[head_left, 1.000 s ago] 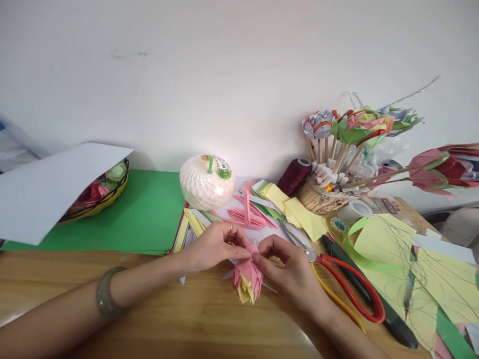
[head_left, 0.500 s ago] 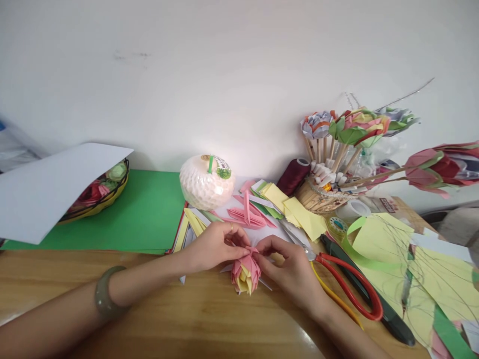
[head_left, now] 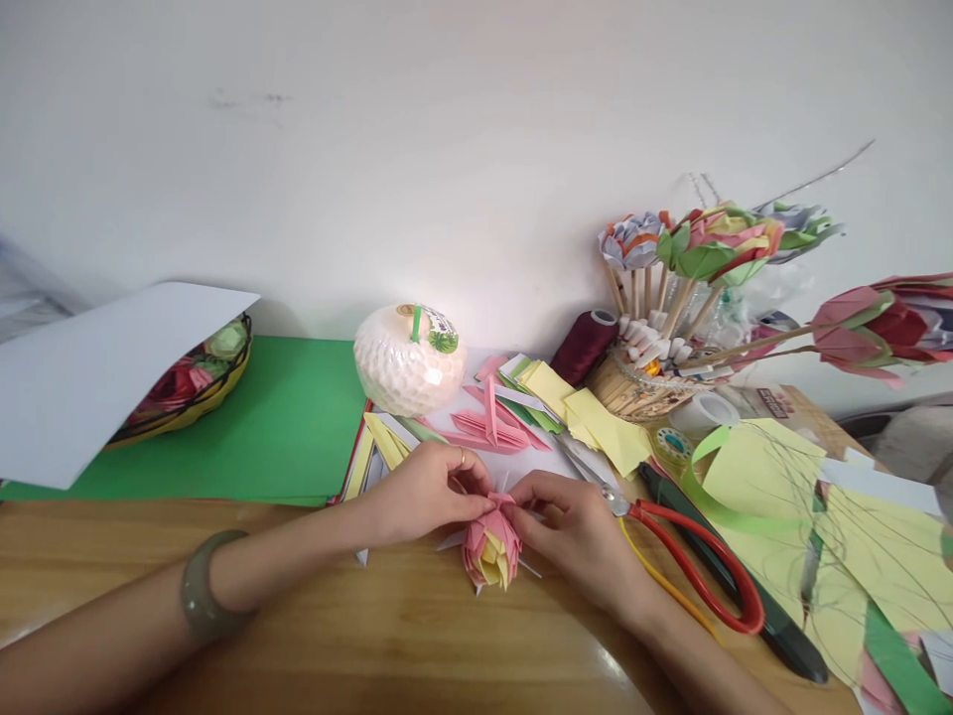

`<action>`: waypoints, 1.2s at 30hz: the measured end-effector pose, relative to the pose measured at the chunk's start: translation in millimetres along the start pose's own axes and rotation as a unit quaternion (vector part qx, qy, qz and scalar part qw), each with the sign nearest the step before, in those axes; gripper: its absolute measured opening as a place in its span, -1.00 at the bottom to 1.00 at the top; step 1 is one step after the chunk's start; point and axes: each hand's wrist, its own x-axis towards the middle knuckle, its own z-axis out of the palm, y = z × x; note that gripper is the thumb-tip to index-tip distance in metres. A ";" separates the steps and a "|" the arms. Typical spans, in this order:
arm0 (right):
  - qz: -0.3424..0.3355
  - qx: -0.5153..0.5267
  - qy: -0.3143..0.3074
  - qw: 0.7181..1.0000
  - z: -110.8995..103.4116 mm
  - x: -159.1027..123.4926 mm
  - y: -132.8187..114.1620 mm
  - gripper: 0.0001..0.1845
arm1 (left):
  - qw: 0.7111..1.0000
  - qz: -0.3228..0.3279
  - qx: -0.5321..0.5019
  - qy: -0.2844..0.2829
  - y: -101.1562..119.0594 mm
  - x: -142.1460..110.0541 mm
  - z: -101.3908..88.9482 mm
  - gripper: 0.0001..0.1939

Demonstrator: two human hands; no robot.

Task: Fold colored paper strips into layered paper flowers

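Observation:
A folded paper flower (head_left: 491, 549), pink outside with yellow inner petals, is held just over the wooden table between my two hands. My left hand (head_left: 439, 497) pinches its upper left edge with thumb and forefinger. On the other side, the fingertips of my right hand (head_left: 570, 516) pinch a pink petal near the top. White pointed strips stick out around the flower. Beyond my hands lie folded pink paper pieces (head_left: 491, 427). Scissors with red handles (head_left: 704, 566) rest close to the right of my right hand.
Behind stands a white foam-wrapped fruit (head_left: 409, 362). At right are a basket of paper flowers (head_left: 632, 387), a maroon thread spool (head_left: 585, 348), yellow paper (head_left: 766, 472) and tangled wire. A white sheet (head_left: 111, 367) covers part of another basket (head_left: 215, 392) on green card (head_left: 309, 417).
Both hands stay at the flower with almost the same pinch. The flower sits very slightly lower and further right, and the whole view has shifted a little.

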 end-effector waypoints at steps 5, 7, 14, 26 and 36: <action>-0.022 -0.015 -0.013 1.000 -2.4 -1.9 -1.7 -0.82 | 0.998 0.036 0.052 0.029 -2.8 -3.0 3.8 -0.89; -0.059 -0.018 -0.023 0.998 -5.0 -2.6 -3.9 -0.80 | 0.996 0.048 0.062 0.039 -2.4 -5.0 4.6 -0.91; -0.210 -0.058 0.068 0.974 -11.3 -3.5 -6.4 -0.80 | 0.981 0.000 -0.192 -0.024 4.0 -3.2 -1.8 -0.77; -0.081 -0.012 0.118 0.990 -10.8 -10.7 -17.3 -0.78 | 0.927 0.308 0.121 0.176 -0.2 -10.9 8.4 -0.92; 0.015 0.074 0.060 0.995 -10.0 -8.2 -18.3 -0.73 | 0.887 0.380 0.198 0.174 -6.4 -14.2 10.8 -0.82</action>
